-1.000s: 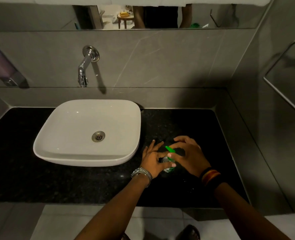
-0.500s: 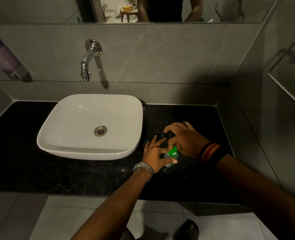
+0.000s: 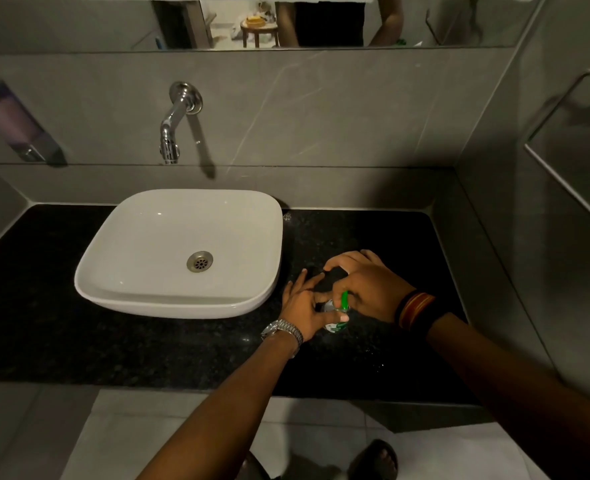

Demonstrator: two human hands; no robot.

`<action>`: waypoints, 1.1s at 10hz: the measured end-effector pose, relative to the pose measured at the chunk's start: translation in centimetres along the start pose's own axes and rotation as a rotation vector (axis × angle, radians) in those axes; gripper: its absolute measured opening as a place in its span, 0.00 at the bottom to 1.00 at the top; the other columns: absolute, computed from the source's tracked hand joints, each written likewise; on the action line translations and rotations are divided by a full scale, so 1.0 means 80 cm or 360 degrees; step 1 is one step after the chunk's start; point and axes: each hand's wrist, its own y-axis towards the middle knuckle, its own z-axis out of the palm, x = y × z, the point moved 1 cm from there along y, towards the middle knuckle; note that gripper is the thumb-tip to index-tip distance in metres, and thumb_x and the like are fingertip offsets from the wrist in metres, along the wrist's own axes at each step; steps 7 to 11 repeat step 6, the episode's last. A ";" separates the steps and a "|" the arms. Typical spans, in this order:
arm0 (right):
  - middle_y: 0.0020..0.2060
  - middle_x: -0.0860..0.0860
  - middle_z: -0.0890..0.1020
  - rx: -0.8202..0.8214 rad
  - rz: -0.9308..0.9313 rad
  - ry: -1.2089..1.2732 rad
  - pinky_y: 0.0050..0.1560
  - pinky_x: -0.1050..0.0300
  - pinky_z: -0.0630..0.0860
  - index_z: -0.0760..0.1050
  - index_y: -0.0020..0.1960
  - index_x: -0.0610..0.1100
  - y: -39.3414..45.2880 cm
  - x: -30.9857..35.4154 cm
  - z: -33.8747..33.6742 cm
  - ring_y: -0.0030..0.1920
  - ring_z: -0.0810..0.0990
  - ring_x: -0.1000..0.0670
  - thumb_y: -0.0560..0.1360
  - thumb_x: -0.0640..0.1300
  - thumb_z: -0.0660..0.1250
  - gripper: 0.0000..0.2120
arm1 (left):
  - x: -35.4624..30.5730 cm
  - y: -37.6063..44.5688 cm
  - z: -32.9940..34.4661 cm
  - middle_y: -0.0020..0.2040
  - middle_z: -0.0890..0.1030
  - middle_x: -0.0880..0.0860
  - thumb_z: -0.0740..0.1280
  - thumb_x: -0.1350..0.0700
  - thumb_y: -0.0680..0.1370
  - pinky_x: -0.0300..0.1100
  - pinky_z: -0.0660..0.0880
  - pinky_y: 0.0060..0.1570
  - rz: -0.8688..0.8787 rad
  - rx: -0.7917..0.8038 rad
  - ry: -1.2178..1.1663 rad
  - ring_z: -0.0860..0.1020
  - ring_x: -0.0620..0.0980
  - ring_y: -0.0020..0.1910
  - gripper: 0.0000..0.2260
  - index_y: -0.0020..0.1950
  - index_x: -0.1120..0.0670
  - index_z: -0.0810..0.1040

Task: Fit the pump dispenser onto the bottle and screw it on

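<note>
A small bottle [image 3: 334, 325] with a white and green label stands on the black granite counter [image 3: 148, 341], to the right of the basin. My left hand [image 3: 306, 306] wraps its body, thumb across the front. A green pump dispenser [image 3: 344, 301] sits on top of the bottle, its nozzle pointing away from me. My right hand [image 3: 366, 289] covers the pump from the right, fingers closed around its collar. Most of the bottle and the pump's neck are hidden by both hands.
A white countertop basin [image 3: 169, 292] lies just left of my hands, with a chrome wall tap [image 3: 174, 123] above it. A wall soap dispenser [image 3: 13, 123] hangs at far left. A metal towel rail [image 3: 570, 174] is on the right wall, close to the counter's end.
My right hand has turned on the pump; the green nozzle swung from pointing left to pointing away from me. The left hand kept its hold on the bottle.
</note>
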 end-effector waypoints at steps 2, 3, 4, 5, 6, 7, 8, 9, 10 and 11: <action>0.66 0.57 0.70 -0.0094 0.0067 0.0025 0.73 0.36 0.52 0.81 0.44 0.58 -0.006 -0.001 0.004 0.70 0.62 0.51 0.72 0.48 0.68 0.05 | 0.001 0.001 0.003 0.80 0.62 0.47 0.74 0.35 0.68 0.57 0.39 0.76 -0.0002 -0.0026 0.0061 0.46 0.54 0.81 0.19 0.57 0.35 0.83; 0.66 0.58 0.70 -0.0129 0.0075 0.0031 0.73 0.35 0.52 0.81 0.44 0.58 -0.005 0.000 0.009 0.70 0.62 0.51 0.72 0.48 0.69 0.05 | 0.000 -0.001 0.004 0.80 0.63 0.47 0.74 0.35 0.68 0.57 0.39 0.76 -0.0009 -0.0020 0.0083 0.47 0.54 0.81 0.19 0.57 0.35 0.83; 0.70 0.57 0.68 -0.0108 0.0110 0.0043 0.74 0.35 0.51 0.82 0.47 0.59 -0.006 0.000 0.006 0.72 0.60 0.50 0.72 0.44 0.68 0.10 | -0.004 -0.001 0.000 0.80 0.61 0.48 0.74 0.34 0.67 0.57 0.38 0.76 -0.0052 0.0039 0.0098 0.46 0.54 0.81 0.23 0.61 0.35 0.81; 0.72 0.53 0.68 -0.0149 0.0124 0.0094 0.71 0.35 0.58 0.79 0.58 0.61 -0.015 0.004 -0.014 0.72 0.64 0.46 0.70 0.38 0.66 0.23 | -0.008 -0.006 -0.013 0.82 0.53 0.51 0.74 0.29 0.60 0.59 0.39 0.77 -0.0009 0.0184 0.0332 0.45 0.55 0.81 0.48 0.77 0.38 0.63; 0.65 0.46 0.76 -0.0760 0.0088 0.0396 0.66 0.39 0.70 0.79 0.62 0.51 -0.039 -0.010 -0.066 0.66 0.72 0.47 0.69 0.35 0.71 0.23 | -0.017 -0.002 -0.064 0.83 0.47 0.55 0.76 0.31 0.59 0.58 0.47 0.79 0.0172 0.0195 0.0538 0.45 0.56 0.81 0.59 0.81 0.46 0.50; 0.65 0.46 0.76 -0.0760 0.0088 0.0396 0.66 0.39 0.70 0.79 0.62 0.51 -0.039 -0.010 -0.066 0.66 0.72 0.47 0.69 0.35 0.71 0.23 | -0.017 -0.002 -0.064 0.83 0.47 0.55 0.76 0.31 0.59 0.58 0.47 0.79 0.0172 0.0195 0.0538 0.45 0.56 0.81 0.59 0.81 0.46 0.50; 0.65 0.46 0.76 -0.0760 0.0088 0.0396 0.66 0.39 0.70 0.79 0.62 0.51 -0.039 -0.010 -0.066 0.66 0.72 0.47 0.69 0.35 0.71 0.23 | -0.017 -0.002 -0.064 0.83 0.47 0.55 0.76 0.31 0.59 0.58 0.47 0.79 0.0172 0.0195 0.0538 0.45 0.56 0.81 0.59 0.81 0.46 0.50; 0.65 0.46 0.76 -0.0760 0.0088 0.0396 0.66 0.39 0.70 0.79 0.62 0.51 -0.039 -0.010 -0.066 0.66 0.72 0.47 0.69 0.35 0.71 0.23 | -0.017 -0.002 -0.064 0.83 0.47 0.55 0.76 0.31 0.59 0.58 0.47 0.79 0.0172 0.0195 0.0538 0.45 0.56 0.81 0.59 0.81 0.46 0.50; 0.65 0.46 0.76 -0.0760 0.0088 0.0396 0.66 0.39 0.70 0.79 0.62 0.51 -0.039 -0.010 -0.066 0.66 0.72 0.47 0.69 0.35 0.71 0.23 | -0.017 -0.002 -0.064 0.83 0.47 0.55 0.76 0.31 0.59 0.58 0.47 0.79 0.0172 0.0195 0.0538 0.45 0.56 0.81 0.59 0.81 0.46 0.50; 0.65 0.46 0.76 -0.0760 0.0088 0.0396 0.66 0.39 0.70 0.79 0.62 0.51 -0.039 -0.010 -0.066 0.66 0.72 0.47 0.69 0.35 0.71 0.23 | -0.017 -0.002 -0.064 0.83 0.47 0.55 0.76 0.31 0.59 0.58 0.47 0.79 0.0172 0.0195 0.0538 0.45 0.56 0.81 0.59 0.81 0.46 0.50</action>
